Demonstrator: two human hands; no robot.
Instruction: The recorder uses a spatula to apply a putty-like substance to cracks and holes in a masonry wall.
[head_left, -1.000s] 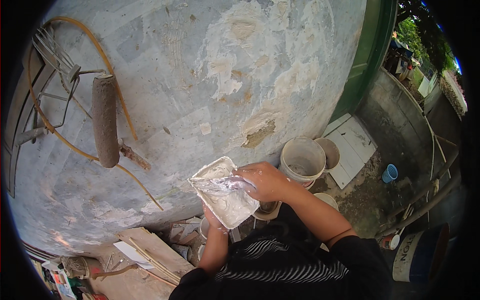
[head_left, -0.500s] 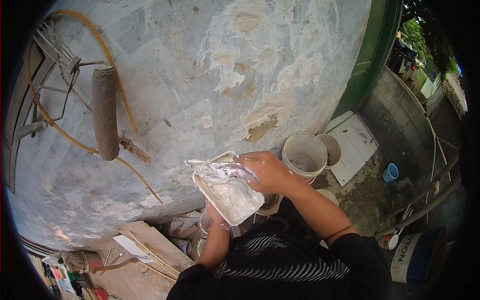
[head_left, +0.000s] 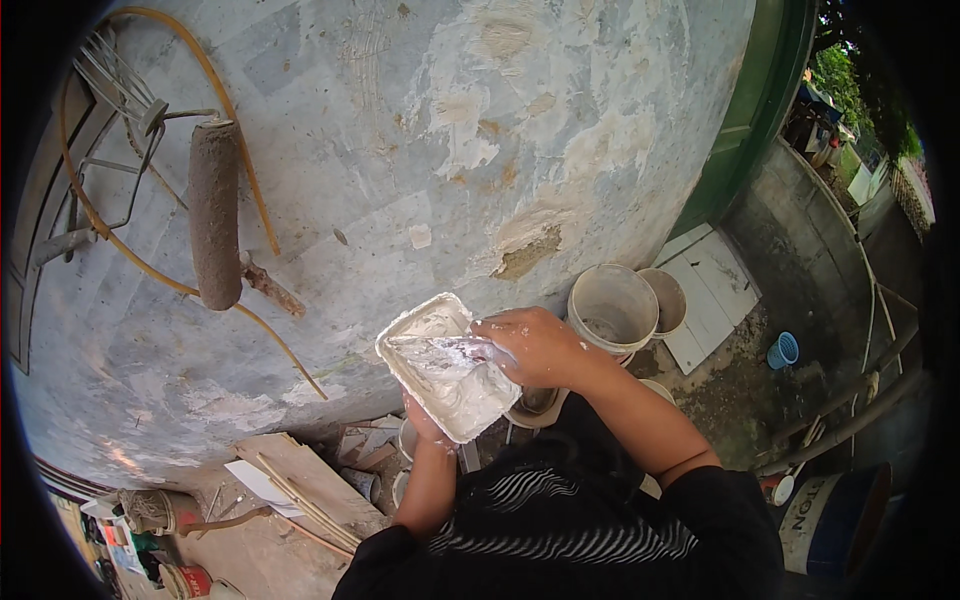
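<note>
My left hand (head_left: pixel 426 424) holds a white rectangular tub (head_left: pixel 401 384) from beneath and the near left side, most of its fingers hidden under it. Thick white putty (head_left: pixel 468 398) coats the tub's inside and rim. In my right hand (head_left: pixel 532 345), closed and speckled with white, is a flat scraper (head_left: pixel 447 349) smeared with putty. Its blade lies inside the tub, against the putty; its handle is covered by my fingers. The tub is tilted, its opening turned toward me.
Ahead stands a patchy plastered wall (head_left: pixel 370 220) with a worn hole (head_left: pixel 530 253). A paint roller (head_left: pixel 214 215) and yellow hose (head_left: pixel 165 270) hang at left. Buckets (head_left: pixel 612 305) stand to the right, beside a white panel (head_left: pixel 710 295). Boards (head_left: pixel 305 480) lie at lower left.
The scraper has gone from across the tub's top down into the putty. The tub has tipped so that more of its far inside shows.
</note>
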